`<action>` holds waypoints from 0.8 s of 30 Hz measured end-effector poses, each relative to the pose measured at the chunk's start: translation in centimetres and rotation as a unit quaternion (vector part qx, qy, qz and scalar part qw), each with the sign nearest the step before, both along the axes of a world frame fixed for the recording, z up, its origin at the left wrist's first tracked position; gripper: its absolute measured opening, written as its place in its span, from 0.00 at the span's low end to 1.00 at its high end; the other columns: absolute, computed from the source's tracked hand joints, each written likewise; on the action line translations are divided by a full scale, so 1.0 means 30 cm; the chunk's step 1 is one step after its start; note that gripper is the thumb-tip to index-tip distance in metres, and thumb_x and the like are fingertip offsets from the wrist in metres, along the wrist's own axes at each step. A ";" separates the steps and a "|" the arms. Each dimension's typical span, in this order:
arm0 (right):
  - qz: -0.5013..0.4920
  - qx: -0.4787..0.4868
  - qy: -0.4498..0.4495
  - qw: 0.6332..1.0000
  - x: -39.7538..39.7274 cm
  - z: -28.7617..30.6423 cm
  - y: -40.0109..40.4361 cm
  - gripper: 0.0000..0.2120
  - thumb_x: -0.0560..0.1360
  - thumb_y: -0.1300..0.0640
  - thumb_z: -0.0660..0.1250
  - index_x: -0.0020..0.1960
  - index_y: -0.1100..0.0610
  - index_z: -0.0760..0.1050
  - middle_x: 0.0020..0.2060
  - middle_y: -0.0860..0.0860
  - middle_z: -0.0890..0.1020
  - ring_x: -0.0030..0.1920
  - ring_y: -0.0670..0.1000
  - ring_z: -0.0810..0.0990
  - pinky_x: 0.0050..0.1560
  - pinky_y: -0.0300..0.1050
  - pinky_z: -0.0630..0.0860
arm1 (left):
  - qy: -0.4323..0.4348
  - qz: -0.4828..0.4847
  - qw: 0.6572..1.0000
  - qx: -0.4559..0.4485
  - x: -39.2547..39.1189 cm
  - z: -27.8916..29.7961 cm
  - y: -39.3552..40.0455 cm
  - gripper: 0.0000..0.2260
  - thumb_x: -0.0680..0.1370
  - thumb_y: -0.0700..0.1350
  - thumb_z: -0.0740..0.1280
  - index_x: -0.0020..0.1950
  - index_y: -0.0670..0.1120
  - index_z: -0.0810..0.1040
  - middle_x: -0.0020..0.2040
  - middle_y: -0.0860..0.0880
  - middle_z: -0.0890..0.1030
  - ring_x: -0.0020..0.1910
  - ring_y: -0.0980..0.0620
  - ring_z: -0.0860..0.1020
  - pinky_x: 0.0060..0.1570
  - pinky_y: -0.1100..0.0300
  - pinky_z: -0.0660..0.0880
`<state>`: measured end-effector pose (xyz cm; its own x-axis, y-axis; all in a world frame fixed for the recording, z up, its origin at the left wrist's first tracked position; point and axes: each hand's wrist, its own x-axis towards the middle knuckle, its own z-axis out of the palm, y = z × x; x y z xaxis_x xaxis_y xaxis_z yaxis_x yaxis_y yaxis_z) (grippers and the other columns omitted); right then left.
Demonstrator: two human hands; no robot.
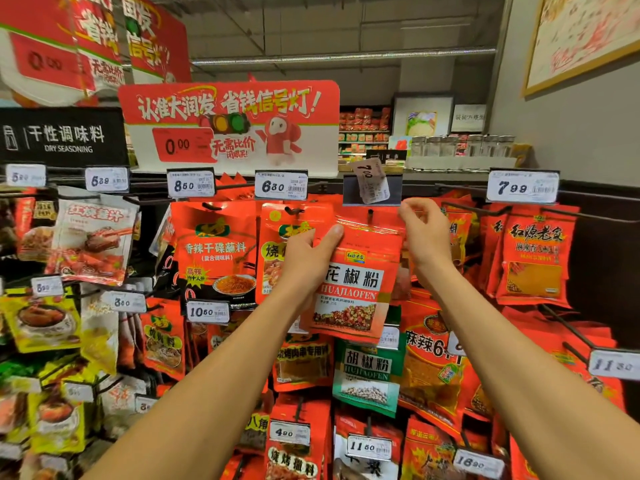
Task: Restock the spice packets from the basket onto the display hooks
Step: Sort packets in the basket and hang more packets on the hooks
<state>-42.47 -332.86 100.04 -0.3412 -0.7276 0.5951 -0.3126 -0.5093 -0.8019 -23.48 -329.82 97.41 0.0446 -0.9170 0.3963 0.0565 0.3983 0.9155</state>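
Observation:
My left hand (306, 258) grips the left edge of a red Huajiaofen spice packet (360, 282), thumb across its upper left corner, holding it up against the display. The packet's top edge sits at a black display hook (370, 213) under a tilted price tag (372, 181). My right hand (424, 233) is at the packet's upper right corner, fingers loosely curled beside the hook; whether it pinches the packet is not plain. No basket is in view.
Rows of hooks carry red, green and yellow seasoning packets all around, each with a white price tag at its tip. A red promotional sign (228, 126) stands above the rack. A hook with packets (535, 258) juts out at the right.

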 end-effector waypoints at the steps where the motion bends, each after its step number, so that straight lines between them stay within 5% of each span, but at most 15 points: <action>1: 0.034 -0.016 -0.025 0.999 -0.012 -0.007 0.010 0.06 0.74 0.43 0.67 0.45 0.43 0.79 0.42 0.40 0.81 0.49 0.48 0.81 0.52 0.57 0.79 | 0.000 0.001 1.000 0.000 -0.011 0.006 -0.009 0.11 0.80 0.55 0.69 0.46 0.47 0.81 0.41 0.47 0.88 0.40 0.47 0.87 0.37 0.56 0.82; 6: 0.123 -0.003 -0.013 0.992 -0.032 -0.031 0.048 0.09 0.76 0.52 0.70 0.37 0.50 0.82 0.34 0.43 0.85 0.35 0.41 0.84 0.33 0.38 0.78 | 0.017 0.029 0.999 -0.002 -0.087 0.052 -0.051 0.10 0.80 0.52 0.69 0.43 0.48 0.79 0.36 0.50 0.86 0.36 0.50 0.86 0.36 0.55 0.83; 10: 0.078 0.018 0.020 0.997 -0.020 -0.015 0.038 0.11 0.77 0.49 0.72 0.41 0.55 0.83 0.37 0.50 0.87 0.37 0.50 0.87 0.39 0.51 0.83 | 0.031 0.060 0.998 -0.012 -0.115 0.073 -0.081 0.11 0.81 0.46 0.68 0.38 0.49 0.75 0.30 0.51 0.82 0.30 0.52 0.82 0.30 0.55 0.79; 15: -0.002 0.025 0.032 0.999 0.011 0.001 0.009 0.18 0.76 0.46 0.72 0.39 0.60 0.79 0.35 0.55 0.85 0.39 0.59 0.86 0.41 0.63 0.82 | 0.011 0.093 0.995 0.017 -0.119 0.091 -0.119 0.11 0.80 0.53 0.70 0.41 0.49 0.76 0.36 0.50 0.86 0.38 0.46 0.86 0.36 0.52 0.83; 18: -0.034 0.052 0.037 0.997 0.006 -0.011 -0.020 0.19 0.76 0.45 0.71 0.31 0.54 0.74 0.27 0.48 0.81 0.30 0.49 0.81 0.32 0.53 0.74 | -0.006 0.092 0.994 0.053 -0.129 0.084 -0.141 0.16 0.79 0.56 0.69 0.51 0.42 0.80 0.50 0.41 0.86 0.50 0.40 0.85 0.52 0.42 0.82; 20: -0.056 0.069 0.055 0.995 -0.005 -0.033 -0.033 0.20 0.76 0.41 0.69 0.32 0.51 0.71 0.26 0.46 0.78 0.30 0.47 0.77 0.34 0.47 0.70 | -0.037 0.114 0.991 0.054 -0.134 0.069 -0.158 0.19 0.79 0.60 0.68 0.53 0.44 0.81 0.50 0.44 0.85 0.49 0.43 0.83 0.54 0.44 0.81; 24: -0.087 0.056 0.062 0.993 -0.036 -0.100 -0.033 0.15 0.76 0.39 0.70 0.50 0.49 0.70 0.40 0.44 0.78 0.41 0.43 0.76 0.38 0.42 0.70 | -0.137 0.208 0.969 0.000 -0.115 0.022 -0.170 0.21 0.77 0.63 0.68 0.34 0.50 0.68 0.32 0.52 0.72 0.33 0.50 0.72 0.36 0.55 0.69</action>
<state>-43.54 -333.84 97.04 -0.3966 -0.7285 0.5586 -0.4871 -0.3487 -0.8007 -26.92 -334.91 98.07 0.3023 -0.8426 0.4456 -0.3545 0.3346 0.8732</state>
